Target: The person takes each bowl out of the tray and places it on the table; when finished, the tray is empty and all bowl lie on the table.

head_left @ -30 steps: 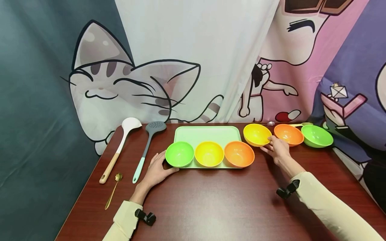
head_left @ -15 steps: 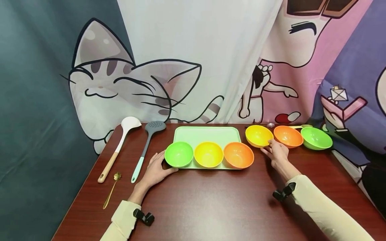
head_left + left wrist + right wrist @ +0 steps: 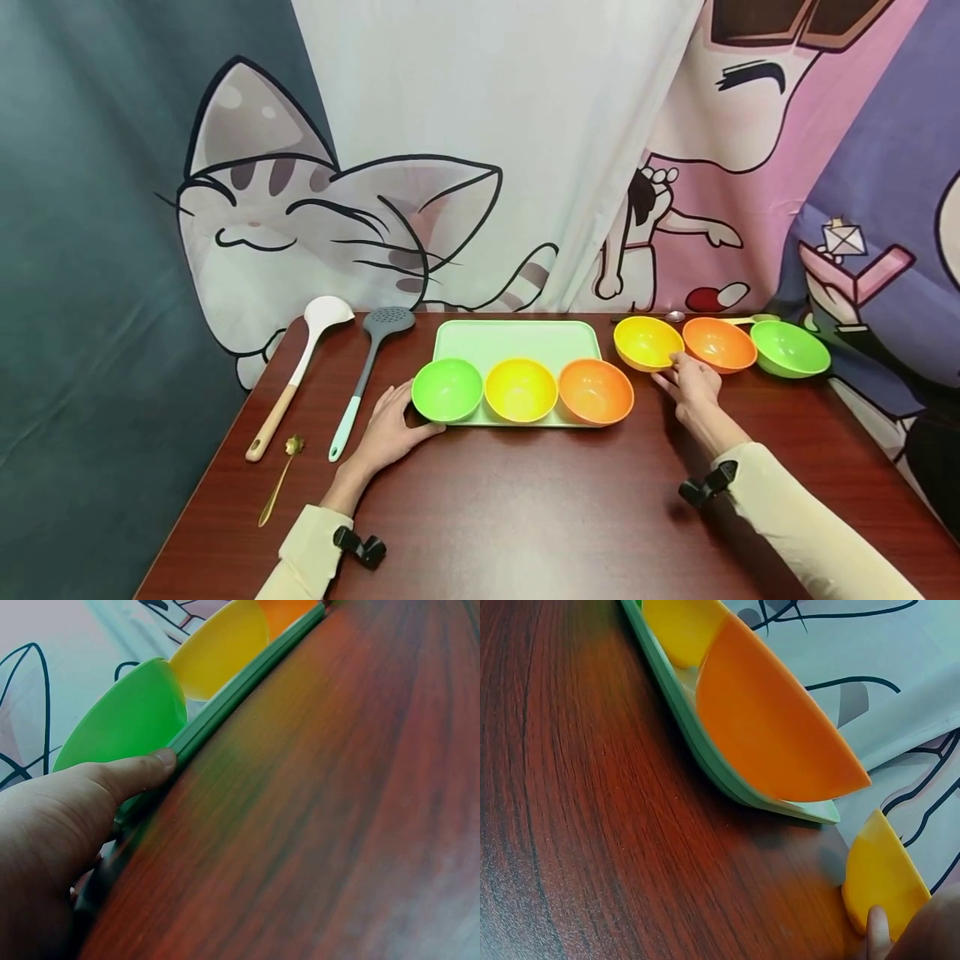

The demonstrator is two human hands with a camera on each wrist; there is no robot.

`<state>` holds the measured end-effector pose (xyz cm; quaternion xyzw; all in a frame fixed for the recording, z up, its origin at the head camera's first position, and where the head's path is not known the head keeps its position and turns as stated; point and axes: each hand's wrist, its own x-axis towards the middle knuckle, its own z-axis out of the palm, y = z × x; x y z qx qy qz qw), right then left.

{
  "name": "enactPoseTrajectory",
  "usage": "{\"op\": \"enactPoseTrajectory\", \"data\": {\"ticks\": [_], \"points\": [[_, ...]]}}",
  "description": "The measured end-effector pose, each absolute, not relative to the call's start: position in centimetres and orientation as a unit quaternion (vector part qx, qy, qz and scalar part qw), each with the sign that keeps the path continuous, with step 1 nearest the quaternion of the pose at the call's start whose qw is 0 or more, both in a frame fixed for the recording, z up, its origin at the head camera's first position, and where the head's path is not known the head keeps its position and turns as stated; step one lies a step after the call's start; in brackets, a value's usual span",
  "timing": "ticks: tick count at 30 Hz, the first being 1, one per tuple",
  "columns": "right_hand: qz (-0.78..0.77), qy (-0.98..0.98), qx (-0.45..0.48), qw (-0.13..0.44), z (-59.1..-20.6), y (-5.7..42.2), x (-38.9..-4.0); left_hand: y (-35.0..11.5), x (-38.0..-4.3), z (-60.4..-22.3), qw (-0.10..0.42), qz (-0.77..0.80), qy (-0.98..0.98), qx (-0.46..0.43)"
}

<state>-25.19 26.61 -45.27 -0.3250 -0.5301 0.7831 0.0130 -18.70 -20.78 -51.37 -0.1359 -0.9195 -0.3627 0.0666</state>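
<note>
My left hand (image 3: 392,427) holds the left front corner of a pale green tray (image 3: 517,333), its thumb (image 3: 154,769) on the front rim. Beside it a green bowl (image 3: 447,390) stands on the tray, followed by a yellow bowl (image 3: 521,390) and an orange bowl (image 3: 596,392) in a row. To the tray's right, my right hand (image 3: 693,387) pinches another yellow bowl (image 3: 647,342) by its near right side. That bowl's right rim meets or nearly meets a second orange bowl (image 3: 720,343), and a second green bowl (image 3: 790,348) stands beyond.
On the left lie a white ladle (image 3: 300,367) with a wooden handle, a grey slotted turner (image 3: 367,367) and a small gold spoon (image 3: 281,483). Behind the right-hand bowls, a silver spoon (image 3: 675,317) and a pale yellow-green utensil (image 3: 753,319) partly show. A printed curtain (image 3: 450,108) hangs behind the table.
My right hand has shifted the yellow bowl slightly right, away from the tray and up to the orange bowl. The left hand stays at the tray corner.
</note>
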Motion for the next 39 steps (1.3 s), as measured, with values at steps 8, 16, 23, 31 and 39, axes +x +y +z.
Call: {"op": "enactPoseTrajectory", "data": {"ticks": [8, 16, 23, 31, 39], "points": [[0.785, -0.526, -0.326, 0.021, -45.1, 26.8, -24.9, -20.7, -18.8, -51.3, 0.067, -0.361, -0.92, -0.135], [0.779, -0.532, -0.331, 0.024, -45.3, 28.0, -23.7, -20.5, -19.0, -51.5, 0.065, -0.363, -0.919, -0.138], [0.745, -0.594, -0.298, 0.064, -46.3, 27.9, -22.2, -20.5, -18.9, -51.6, 0.066, -0.366, -0.918, -0.139], [0.679, -0.687, -0.23, 0.12, -46.2, 25.5, -21.3, -20.6, -19.0, -51.5, 0.07, -0.362, -0.92, -0.135], [0.614, -0.763, -0.172, 0.111, -46.1, 23.9, -20.5, -20.7, -18.7, -51.4, 0.065, -0.362, -0.92, -0.134]]}}
